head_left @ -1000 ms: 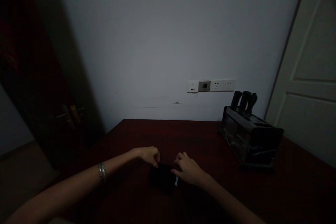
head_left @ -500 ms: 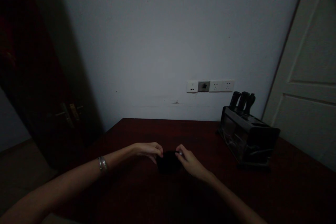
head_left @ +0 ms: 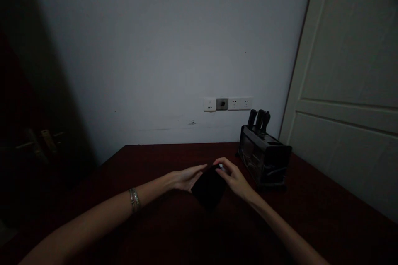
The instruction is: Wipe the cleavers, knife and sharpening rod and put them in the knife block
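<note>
The room is dim. A flat black object [head_left: 209,188], its kind too dark to make out, is tilted up off the dark red table [head_left: 174,232] between my hands. My right hand [head_left: 234,177] pinches its far upper edge with curled fingers. Fingers stretched out, my left hand [head_left: 185,177] lies against its left side. A metal bracelet [head_left: 134,199] sits on my left wrist.
A dark knife block [head_left: 264,158] with three black handles stands at the table's back right, close to my right hand. Wall sockets [head_left: 228,104] are on the grey wall behind. A white door [head_left: 348,87] is at right, a dark door with handle [head_left: 34,143] at left.
The black object went from lying flat on the table to being lifted and tilted, further back and right. Both hands moved with it, the left fingers straightening. The view panned right.
</note>
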Tool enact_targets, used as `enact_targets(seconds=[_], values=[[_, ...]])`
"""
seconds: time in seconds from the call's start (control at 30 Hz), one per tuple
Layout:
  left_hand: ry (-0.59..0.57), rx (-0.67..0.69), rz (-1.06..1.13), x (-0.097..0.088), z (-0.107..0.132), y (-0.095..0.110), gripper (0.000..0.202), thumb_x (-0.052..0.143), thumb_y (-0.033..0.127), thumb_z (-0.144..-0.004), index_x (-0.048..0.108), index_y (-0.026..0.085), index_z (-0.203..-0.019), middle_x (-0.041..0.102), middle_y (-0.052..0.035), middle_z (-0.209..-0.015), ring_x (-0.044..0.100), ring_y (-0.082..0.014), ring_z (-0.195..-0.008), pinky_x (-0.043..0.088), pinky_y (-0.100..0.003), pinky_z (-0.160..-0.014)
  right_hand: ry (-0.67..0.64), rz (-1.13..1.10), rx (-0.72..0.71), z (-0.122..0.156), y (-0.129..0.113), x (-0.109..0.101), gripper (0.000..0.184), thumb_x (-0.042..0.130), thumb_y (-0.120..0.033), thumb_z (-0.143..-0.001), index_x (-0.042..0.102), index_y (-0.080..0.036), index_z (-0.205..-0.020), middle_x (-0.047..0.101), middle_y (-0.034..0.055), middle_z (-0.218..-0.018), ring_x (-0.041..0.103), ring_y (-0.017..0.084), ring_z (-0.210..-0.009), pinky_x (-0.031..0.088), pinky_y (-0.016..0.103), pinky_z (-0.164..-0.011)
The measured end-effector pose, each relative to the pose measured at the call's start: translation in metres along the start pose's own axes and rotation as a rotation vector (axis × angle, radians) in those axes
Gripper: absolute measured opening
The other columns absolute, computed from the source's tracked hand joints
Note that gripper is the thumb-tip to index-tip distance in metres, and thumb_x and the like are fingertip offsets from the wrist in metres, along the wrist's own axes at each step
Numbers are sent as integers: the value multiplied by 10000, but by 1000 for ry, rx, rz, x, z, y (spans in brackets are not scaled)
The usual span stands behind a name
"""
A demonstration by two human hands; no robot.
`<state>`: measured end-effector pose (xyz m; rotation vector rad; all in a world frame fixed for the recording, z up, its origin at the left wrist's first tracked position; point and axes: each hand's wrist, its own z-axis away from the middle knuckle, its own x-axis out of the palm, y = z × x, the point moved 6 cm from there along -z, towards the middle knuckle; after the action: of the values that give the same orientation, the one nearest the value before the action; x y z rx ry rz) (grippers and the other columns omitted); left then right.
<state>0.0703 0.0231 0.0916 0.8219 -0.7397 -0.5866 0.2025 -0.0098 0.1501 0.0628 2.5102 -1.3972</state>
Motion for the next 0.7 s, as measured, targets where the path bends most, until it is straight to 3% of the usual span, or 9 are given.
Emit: enact_targets(seconds=[0.07, 0.17, 0.27, 0.4, 0.53, 0.6, 0.7], values=[[-3, 19, 11, 6, -10, 1, 359, 580, 465, -730, 630, 137, -868, 650, -35, -803, 574, -127, -694, 405, -236, -686, 16, 2, 13, 3, -1, -6, 149, 516, -298, -784, 532, -205, -900, 543, 3, -830, 525, 155, -780, 416, 266, -710], [57, 86, -68, 7, -20, 7, 233, 644, 337, -696, 635, 114, -763, 623, -15, -679, 536, -99, -579, 373, -217, -597, 61, -40, 44, 8, 7, -15, 194, 542, -301, -765, 529, -203, -932, 570, 36, -944, 541, 174, -905, 413, 297, -807], [72, 209, -156, 6, -27, 21, 194, 682, 241, -655, 646, 89, -770, 613, -17, -651, 520, -88, -550, 347, -216, -569, 90, -178, 130, 12, 27, -20, 405, 615, -316, -698, 460, -216, -1058, 524, 75, -1117, 541, 179, -986, 405, 324, -869], [74, 353, -154, 4, -37, 37, 248, 677, 201, -641, 647, 92, -862, 641, -46, -739, 562, -112, -623, 377, -235, -630, 89, -326, 297, 21, 54, -21, 695, 716, -335, -577, 356, -229, -1163, 454, 123, -1238, 604, 163, -833, 460, 356, -791], [189, 449, -179, 1, -48, 50, 238, 694, 180, -601, 632, 117, -823, 628, -24, -698, 544, -109, -595, 366, -231, -588, 88, -419, 437, 32, 71, -21, 738, 768, -346, -506, 409, -195, -1132, 626, 93, -1016, 638, 205, -782, 477, 392, -760], [237, 505, -178, 3, -52, 57, 278, 708, 193, -589, 627, 131, -848, 626, -16, -712, 539, -107, -611, 365, -228, -591, 48, -433, 469, 36, 78, -21, 629, 770, -346, -509, 494, -160, -1043, 675, 68, -868, 644, 222, -789, 468, 396, -781], [245, 557, -213, 6, -59, 67, 351, 717, 225, -588, 624, 142, -916, 626, -15, -745, 535, -104, -650, 371, -227, -626, 24, -404, 463, 42, 86, -27, 490, 775, -361, -497, 582, -134, -886, 689, 59, -800, 642, 223, -771, 462, 380, -781]])
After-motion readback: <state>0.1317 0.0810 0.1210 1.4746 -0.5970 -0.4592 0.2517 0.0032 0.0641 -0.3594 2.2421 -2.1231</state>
